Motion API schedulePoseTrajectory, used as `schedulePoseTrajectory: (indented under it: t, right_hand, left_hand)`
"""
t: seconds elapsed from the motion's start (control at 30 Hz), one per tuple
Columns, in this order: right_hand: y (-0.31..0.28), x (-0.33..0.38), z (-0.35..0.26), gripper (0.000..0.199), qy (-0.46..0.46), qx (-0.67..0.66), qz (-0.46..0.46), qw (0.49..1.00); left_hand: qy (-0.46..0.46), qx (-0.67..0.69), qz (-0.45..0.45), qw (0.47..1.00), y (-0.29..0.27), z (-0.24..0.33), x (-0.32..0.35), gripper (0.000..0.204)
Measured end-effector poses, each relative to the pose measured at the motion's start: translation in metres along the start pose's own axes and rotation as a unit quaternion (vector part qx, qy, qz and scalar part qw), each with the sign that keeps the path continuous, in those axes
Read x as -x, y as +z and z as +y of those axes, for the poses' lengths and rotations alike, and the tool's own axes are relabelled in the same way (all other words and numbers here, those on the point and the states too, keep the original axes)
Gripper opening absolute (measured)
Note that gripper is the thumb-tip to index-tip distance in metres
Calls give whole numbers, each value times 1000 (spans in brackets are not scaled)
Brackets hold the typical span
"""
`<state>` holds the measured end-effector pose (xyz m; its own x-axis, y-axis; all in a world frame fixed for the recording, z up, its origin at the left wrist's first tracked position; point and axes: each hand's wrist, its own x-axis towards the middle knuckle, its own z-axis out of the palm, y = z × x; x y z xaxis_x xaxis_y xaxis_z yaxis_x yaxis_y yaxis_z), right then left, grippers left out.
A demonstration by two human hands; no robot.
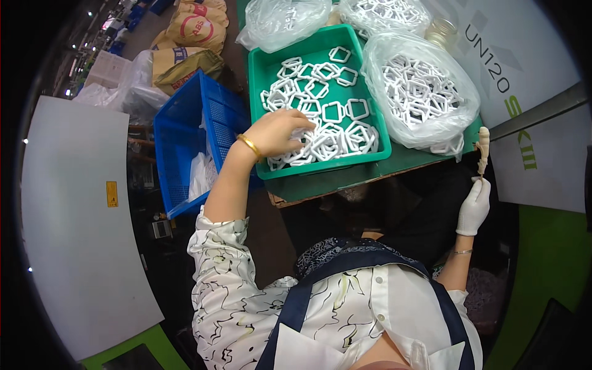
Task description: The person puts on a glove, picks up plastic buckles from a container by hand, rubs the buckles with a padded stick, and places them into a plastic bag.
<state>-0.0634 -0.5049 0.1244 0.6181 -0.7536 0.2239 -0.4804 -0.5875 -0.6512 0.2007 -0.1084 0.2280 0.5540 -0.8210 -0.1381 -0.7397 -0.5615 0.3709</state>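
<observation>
My bare left hand point(281, 131), with a gold bracelet at the wrist, reaches over the left side of a green tray point(381, 148). Its fingers are bent but apart, resting at a heap of white plastic frames point(330, 143); no frame is visibly gripped. More such frames lie loose toward the tray's far side. Off to the right, my right hand point(474, 206) wears a white glove. It is closed on the thin lower end of a stick-like tool point(483, 151), whose upper part is beige, thick and lumpy. The tool points upward, apart from the tray.
A clear bag of white frames point(422, 92) stands right of the tray on the green table point(401, 161). Other plastic bags point(283, 21) sit behind, beside a jar point(441, 32). A blue crate point(213, 117) is at the left, with sacks point(197, 31) beyond. A white machine panel point(536, 55) borders the right.
</observation>
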Motion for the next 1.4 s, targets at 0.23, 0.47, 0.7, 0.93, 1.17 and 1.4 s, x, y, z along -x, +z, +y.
schedulePoseTrajectory:
  t: [0.23,0.47,0.7,0.93,1.17,1.4]
  right_hand:
    - [2,1,2,27,-20,19,9,1000]
    - [3,1,2,31,-9,32,8,999]
    - [2,1,-1,31,-5,29,7,1000]
    - [1,2,0,30,0,31,4,1000]
    - [1,3,0,28,-16,37,18,999]
    - [-2,4,-2,27,-13,25,12,1000]
  left_hand:
    - [-29,-65,-10,997,6,2,-15,22]
    - [-125,256,158,945,10,-8,-23,19]
    - [-143,116,201,962,9,-20,-25,15]
    - [-70,200,138,967,-17,6,-28,16]
    - [-28,3,16,999,19,31,-31,19]
    - [-130,81,48,987,9,27,-20,23]
